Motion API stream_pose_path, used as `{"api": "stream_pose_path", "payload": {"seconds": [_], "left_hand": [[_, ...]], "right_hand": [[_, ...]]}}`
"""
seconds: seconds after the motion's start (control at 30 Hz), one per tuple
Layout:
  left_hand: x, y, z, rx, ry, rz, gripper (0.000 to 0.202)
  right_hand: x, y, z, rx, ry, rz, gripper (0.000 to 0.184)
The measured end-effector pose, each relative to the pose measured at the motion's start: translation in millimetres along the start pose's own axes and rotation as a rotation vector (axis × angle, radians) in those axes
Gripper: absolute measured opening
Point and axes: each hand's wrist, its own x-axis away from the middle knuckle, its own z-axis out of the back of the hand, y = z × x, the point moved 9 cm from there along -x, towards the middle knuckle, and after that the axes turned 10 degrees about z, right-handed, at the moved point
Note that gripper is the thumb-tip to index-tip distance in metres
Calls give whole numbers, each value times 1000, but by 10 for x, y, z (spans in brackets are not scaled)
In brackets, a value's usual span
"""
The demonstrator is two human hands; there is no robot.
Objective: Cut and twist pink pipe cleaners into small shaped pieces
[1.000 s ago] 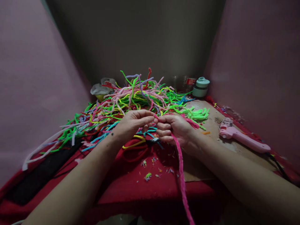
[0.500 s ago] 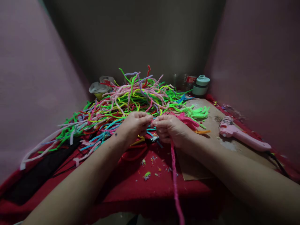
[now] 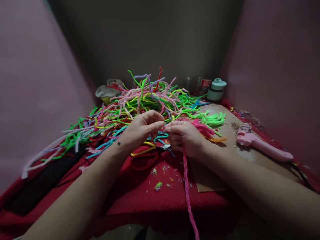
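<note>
A long twisted pink pipe cleaner (image 3: 186, 183) hangs from my right hand (image 3: 185, 135), whose fingers are closed around it near its upper end. Its lower part runs down past the front edge of the table. My left hand (image 3: 146, 125) meets the right one fingertip to fingertip, thumb and index finger curled at the small pink end between the hands. How firmly the left fingers pinch it is partly hidden. Beyond the hands lies a large heap of colourful pipe cleaners (image 3: 140, 100). Under the hands are scissors (image 3: 165, 147), partly covered, with yellow handles.
A pink glue gun (image 3: 265, 146) lies on a cardboard sheet (image 3: 230, 160) at the right. Bright green pipe cleaners (image 3: 212, 118) and a lidded jar (image 3: 217, 90) are farther back. Fuzzy scraps (image 3: 158, 186) dot the red cloth (image 3: 135, 200). A black strip (image 3: 42, 190) lies at the left.
My left hand's fingers have lifted and arched, with the thumb and index finger a little farther apart. The right hand keeps its hold on the pink pipe cleaner. The view has shifted slightly.
</note>
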Motion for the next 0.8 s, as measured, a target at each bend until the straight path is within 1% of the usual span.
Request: {"api": "stream_pose_path", "payload": {"seconds": [0.07,0.17,0.23,0.3,0.37,0.4,0.43,0.47,0.53,0.6,0.63,0.7,0.73,0.8], "left_hand": [[36,110,12,-151,17,-100,15],[85,223,39,-387,82,-208,11],[125,296,18,-537,105,-296,12],[155,336,-31,-663,93,-351,14],[158,331,-52,-721,79,-331,15],[143,296,-49,-703,57,-275,16],[119,230,-43,-644,15,-186,17],[94,139,-39,-536,-41,-74,18],[68,-86,-70,-215,-179,178,16],[78,-259,-163,118,-322,379,14],[89,-310,-218,241,-390,447,14],[106,-364,-297,394,-485,534,15],[109,-375,-318,437,-510,557,14],[112,-387,-330,483,-522,581,11]], "right_hand": [[-7,18,-25,-64,-69,-35,13],[0,54,-43,-106,-132,-91,13],[6,66,-52,-108,-138,-110,14],[9,65,-58,-81,-122,-109,16],[7,49,-30,4,-66,-82,17],[3,17,-3,81,-30,-41,18],[-2,-42,20,187,1,27,18],[-1,-129,32,318,22,124,17],[32,-327,-15,603,25,353,14],[97,-457,-103,814,2,538,13],[123,-486,-127,868,-1,588,13],[150,-502,-134,898,2,619,14],[153,-498,-129,891,4,615,14],[143,-480,-111,867,4,591,13]]}}
